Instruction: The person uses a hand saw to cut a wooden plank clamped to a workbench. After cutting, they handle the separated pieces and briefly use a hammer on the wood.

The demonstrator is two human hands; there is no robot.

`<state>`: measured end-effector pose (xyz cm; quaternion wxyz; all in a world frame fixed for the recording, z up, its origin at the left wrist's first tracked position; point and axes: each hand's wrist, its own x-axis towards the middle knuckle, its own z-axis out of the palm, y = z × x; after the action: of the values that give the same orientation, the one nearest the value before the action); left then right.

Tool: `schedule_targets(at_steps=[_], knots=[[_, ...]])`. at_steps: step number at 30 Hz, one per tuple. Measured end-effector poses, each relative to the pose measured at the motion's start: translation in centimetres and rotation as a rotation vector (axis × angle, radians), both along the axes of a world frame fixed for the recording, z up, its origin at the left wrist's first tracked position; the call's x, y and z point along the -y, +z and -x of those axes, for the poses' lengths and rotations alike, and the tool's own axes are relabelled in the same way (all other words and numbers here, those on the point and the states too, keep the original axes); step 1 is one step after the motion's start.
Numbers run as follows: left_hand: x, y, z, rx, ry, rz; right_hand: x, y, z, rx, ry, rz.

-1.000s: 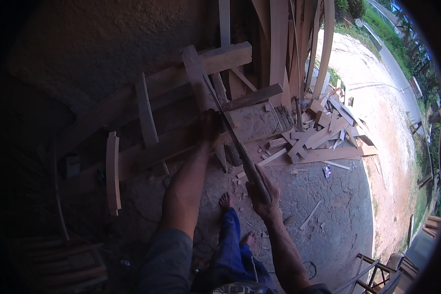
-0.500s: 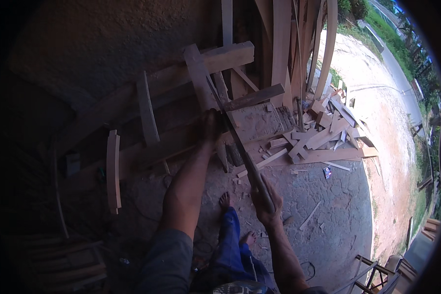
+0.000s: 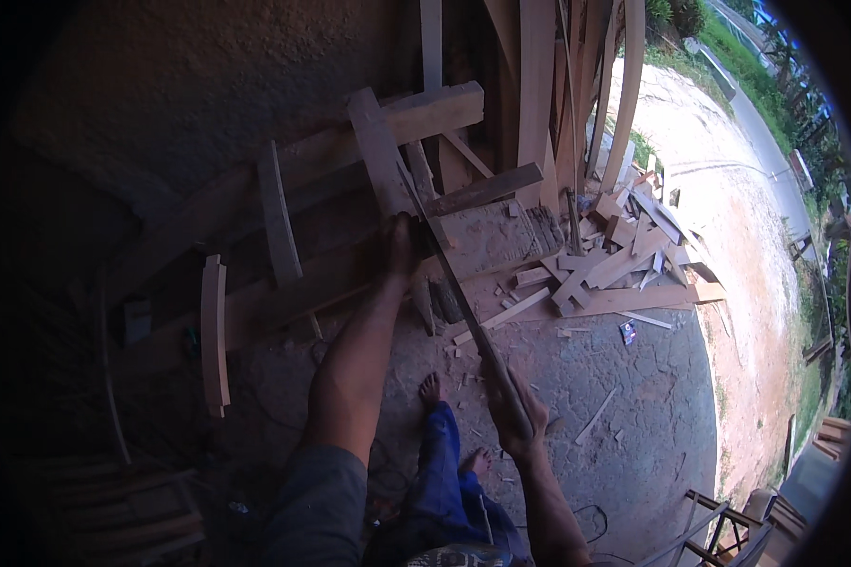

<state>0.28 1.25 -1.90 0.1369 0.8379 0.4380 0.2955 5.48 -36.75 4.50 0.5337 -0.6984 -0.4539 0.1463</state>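
Observation:
My right hand [image 3: 520,416] is closed round the handle of a long handsaw [image 3: 463,298]. The saw slants away from me, up and to the left, its blade lying along the right edge of a wooden board [image 3: 376,142]. That board rests across a thick timber beam [image 3: 435,111] at the back. My left hand [image 3: 402,244] grips the near end of the board, just left of the blade; its fingers are dark and partly hidden. Right of the blade, a short wooden piece [image 3: 487,189] lies over a rough, worn block [image 3: 501,231].
A heap of wood offcuts [image 3: 624,250] lies on the right, below tall planks [image 3: 536,85] leaning upright. Curved wooden pieces stand at the left, one near [image 3: 215,335] and one farther [image 3: 279,217]. My bare feet are on the concrete floor [image 3: 633,406], with slivers scattered about.
My right hand has drawn the saw back a little toward me. My left hand stays on the board, and the whole view has shifted slightly.

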Motion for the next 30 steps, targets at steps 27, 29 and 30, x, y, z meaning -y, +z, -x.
schedule_targets(at_steps=[27,29,30], knots=[[-0.1,-2.0,1.0,0.071,-0.021,-0.05,-4.5,-0.4,0.1,-0.078,0.022,-0.007],[0.8,-0.3,-0.3,0.045,0.03,-0.033,2.4,-2.7,0.7,0.115,-0.024,-0.032],[1.0,0.2,-0.3,0.07,0.004,-0.063,6.3,-3.6,1.2,0.235,-0.024,-0.004]])
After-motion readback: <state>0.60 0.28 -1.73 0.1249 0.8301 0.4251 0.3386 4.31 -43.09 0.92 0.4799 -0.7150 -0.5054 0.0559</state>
